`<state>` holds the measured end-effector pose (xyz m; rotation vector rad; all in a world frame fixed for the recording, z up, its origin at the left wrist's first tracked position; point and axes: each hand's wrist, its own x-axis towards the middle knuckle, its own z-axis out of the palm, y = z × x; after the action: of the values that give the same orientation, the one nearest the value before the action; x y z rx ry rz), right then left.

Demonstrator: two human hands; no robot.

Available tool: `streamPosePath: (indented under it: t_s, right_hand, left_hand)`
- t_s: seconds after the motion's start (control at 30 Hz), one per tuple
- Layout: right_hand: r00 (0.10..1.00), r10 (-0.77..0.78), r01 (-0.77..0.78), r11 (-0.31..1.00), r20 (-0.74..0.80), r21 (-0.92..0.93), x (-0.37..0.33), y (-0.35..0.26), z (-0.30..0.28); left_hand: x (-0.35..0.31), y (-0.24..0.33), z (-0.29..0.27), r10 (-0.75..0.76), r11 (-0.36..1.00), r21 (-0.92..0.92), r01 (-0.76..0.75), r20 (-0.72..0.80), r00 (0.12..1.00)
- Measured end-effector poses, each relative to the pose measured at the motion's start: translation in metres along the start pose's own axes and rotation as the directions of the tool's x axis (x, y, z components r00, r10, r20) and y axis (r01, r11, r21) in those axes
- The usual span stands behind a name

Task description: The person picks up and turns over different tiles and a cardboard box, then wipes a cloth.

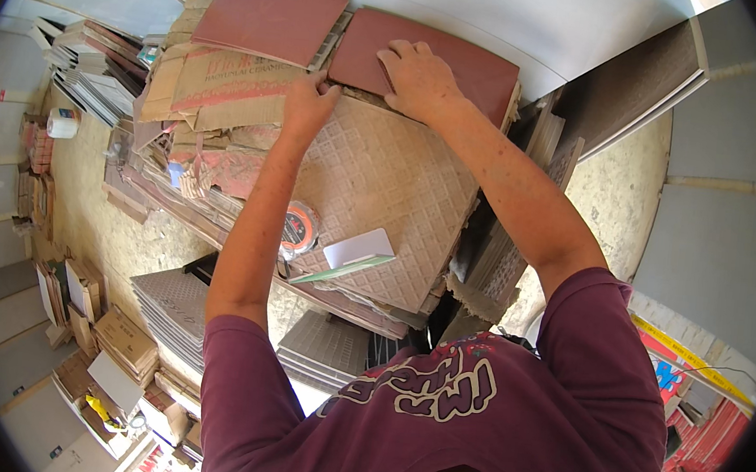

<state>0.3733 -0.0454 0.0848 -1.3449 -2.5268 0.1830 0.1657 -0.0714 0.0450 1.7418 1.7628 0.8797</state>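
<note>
A red-brown tile [465,59] lies on the far part of a stack, against the pale wall. My right hand [419,80] rests on its top face, fingers spread and slightly bent. At the tile's near left corner, my left hand [309,104] has its fingertips and thumb closed about the edge. A second red-brown tile [271,22] lies to the left, over a torn cardboard box [229,84]. Nearer me is a beige tile with a raised diamond pattern [392,183]. On it lie a round orange and grey tape measure [300,227] and a white and green folded card [358,254].
Large dark panels [629,87] lean at the right of the stack. Grey tiles [169,308] stand in a row near the floor at left. Cardboard boxes [126,340] and a white bucket [62,123] are farther left. More stacked tiles [96,67] sit at the far left.
</note>
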Motion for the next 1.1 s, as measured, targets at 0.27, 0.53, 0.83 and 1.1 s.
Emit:
streamPosePath:
  t_s: [0.27,0.53,0.83,1.1]
  right_hand:
    - [1.0,0.002,-0.001,1.0,0.012,-0.011,0.001,0.001,0.002]
    - [0.997,0.051,-0.048,0.998,0.061,-0.042,0.0,-0.006,-0.009]
    - [0.987,0.085,-0.077,0.995,0.136,-0.063,0.001,-0.005,-0.021]
    - [0.986,0.113,-0.113,0.994,0.121,-0.009,0.005,-0.003,-0.039]
  left_hand:
    - [-0.004,0.009,0.0,-0.032,0.999,-0.024,0.031,-0.024,0.999]
    - [-0.011,-0.007,0.011,-0.035,0.989,-0.146,0.024,-0.076,0.996]
    - [-0.012,0.019,0.014,-0.366,0.781,-0.517,0.351,0.077,0.927]
    - [-0.012,0.03,0.008,-0.389,0.606,-0.659,0.445,0.243,0.889]
